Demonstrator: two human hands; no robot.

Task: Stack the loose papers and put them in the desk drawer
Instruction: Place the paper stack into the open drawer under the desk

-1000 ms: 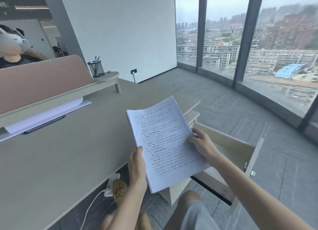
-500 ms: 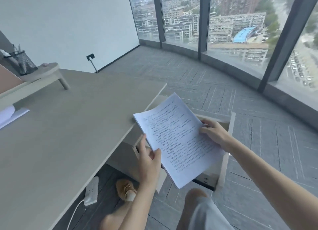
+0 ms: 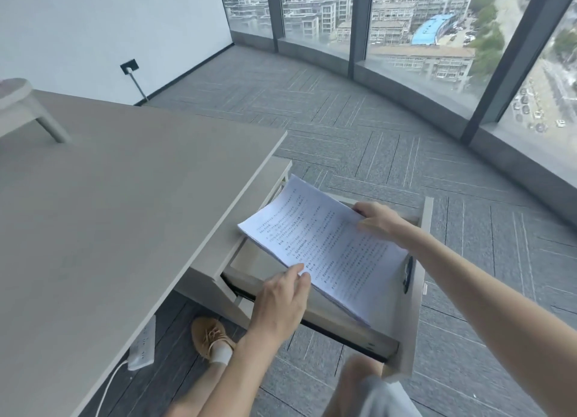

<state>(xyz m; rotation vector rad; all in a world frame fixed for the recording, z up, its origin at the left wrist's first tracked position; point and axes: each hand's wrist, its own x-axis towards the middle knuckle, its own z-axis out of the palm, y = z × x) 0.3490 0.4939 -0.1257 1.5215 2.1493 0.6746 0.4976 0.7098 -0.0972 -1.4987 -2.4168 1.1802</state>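
Observation:
A stack of printed white papers (image 3: 324, 248) hangs tilted over the pulled-out desk drawer (image 3: 412, 316), which juts from under the desk's right end. My left hand (image 3: 281, 301) grips the stack's near left edge, thumb on top. On the far right edge my right hand (image 3: 377, 219) holds the same stack. The papers cover most of the drawer's inside; a strip of its bare bottom shows at the left.
The beige desk (image 3: 109, 213) fills the left. A small raised shelf (image 3: 18, 104) stands at its far left corner. A white power strip (image 3: 143, 344) lies on the floor under the desk beside my tan shoe (image 3: 209, 338). Grey carpet and tall windows lie beyond.
Both hands have carried the stack from above the desk's edge rightward and down, over the open drawer. My view has turned right and down.

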